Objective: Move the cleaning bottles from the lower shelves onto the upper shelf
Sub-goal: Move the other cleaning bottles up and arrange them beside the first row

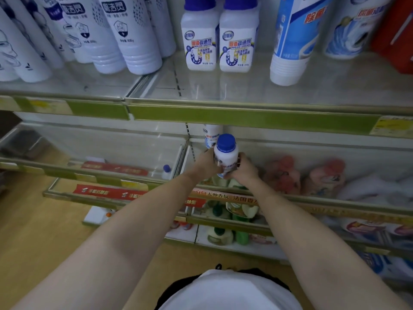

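A small white bottle with a blue cap (226, 154) is held upright in front of the lower shelf. My left hand (206, 165) grips its left side and my right hand (242, 168) grips its right side. Behind it, a second bottle of the same kind (211, 135) stands far back on the lower shelf, partly hidden under the upper shelf's edge. Two matching blue-capped bottles (201, 41) (238, 42) stand side by side on the upper shelf (245, 92). Another small blue-capped bottle (166, 172) sits on the lower shelf to the left.
Tall white bottles (125, 34) crowd the upper shelf's left; a blue-and-white bottle (292, 41) and a red box (395, 30) stand at its right. Pink refill bags (283, 175) lie right of my hands. Green bottles (241, 233) fill the shelves below.
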The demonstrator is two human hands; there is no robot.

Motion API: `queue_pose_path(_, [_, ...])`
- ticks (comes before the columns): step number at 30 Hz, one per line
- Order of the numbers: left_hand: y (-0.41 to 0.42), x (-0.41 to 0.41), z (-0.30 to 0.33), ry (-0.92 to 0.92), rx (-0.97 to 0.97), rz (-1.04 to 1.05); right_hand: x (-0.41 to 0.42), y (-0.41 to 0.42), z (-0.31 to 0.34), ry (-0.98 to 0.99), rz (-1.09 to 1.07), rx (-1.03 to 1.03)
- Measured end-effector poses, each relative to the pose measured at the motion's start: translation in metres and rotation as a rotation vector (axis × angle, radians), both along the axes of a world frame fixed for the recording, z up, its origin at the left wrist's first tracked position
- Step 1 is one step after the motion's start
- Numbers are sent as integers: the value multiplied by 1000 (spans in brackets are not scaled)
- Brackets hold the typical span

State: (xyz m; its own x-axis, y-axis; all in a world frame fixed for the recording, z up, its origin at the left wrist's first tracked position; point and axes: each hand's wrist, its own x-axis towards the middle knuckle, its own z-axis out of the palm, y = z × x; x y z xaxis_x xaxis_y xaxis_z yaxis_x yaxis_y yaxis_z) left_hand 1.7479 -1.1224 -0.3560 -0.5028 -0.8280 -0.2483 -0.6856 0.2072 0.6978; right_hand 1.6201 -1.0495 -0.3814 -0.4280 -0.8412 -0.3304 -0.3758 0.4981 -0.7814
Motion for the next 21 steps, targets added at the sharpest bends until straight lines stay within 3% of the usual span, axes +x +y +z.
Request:
queue_pose_path(4, [0,23,3,2,-10,-65,27,13,14,87,-6,17])
queue_pose_path(11, [2,69,15,180,109,-41,78,27,18,95,-102,-30])
queue_pose_path(21, [11,111,30,451,320,26,132,49,32,-3,-162,-44])
